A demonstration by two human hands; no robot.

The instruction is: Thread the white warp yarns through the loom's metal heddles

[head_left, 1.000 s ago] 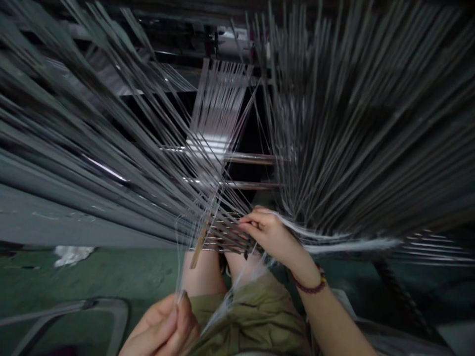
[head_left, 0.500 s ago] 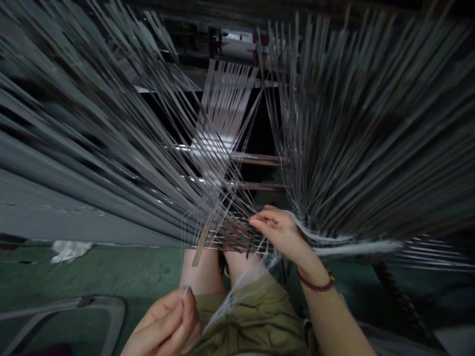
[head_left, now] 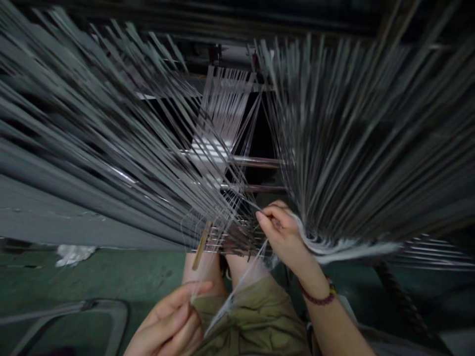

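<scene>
My right hand (head_left: 280,227) pinches a few thin threads near the middle, at the lower ends of the grey warp threads (head_left: 148,148). Those threads run taut from its fingertips up toward the left. My left hand (head_left: 172,321) is low, above my lap, its thumb and curled fingers closed on fine pale threads and the index finger stretched out. A loose white bundle of yarn (head_left: 232,301) slants from beside the left hand up toward the right one. Between the hands, a flat yellowish strip (head_left: 201,245) hangs tilted among the thread ends, by thin metal rods (head_left: 218,242).
Dense threads (head_left: 345,148) fan out on the right, gathered into a white yarn bundle (head_left: 349,249). Two metal bars (head_left: 256,161) cross behind. A pale band of threads (head_left: 218,113) runs back in the centre. White scrap (head_left: 74,254) and a grey tubular frame (head_left: 118,321) are at lower left.
My right hand has drawn slightly right, with threads pulled taut from its fingertips. The left index finger has lifted and straightened away from the thumb. The view has shifted a little.
</scene>
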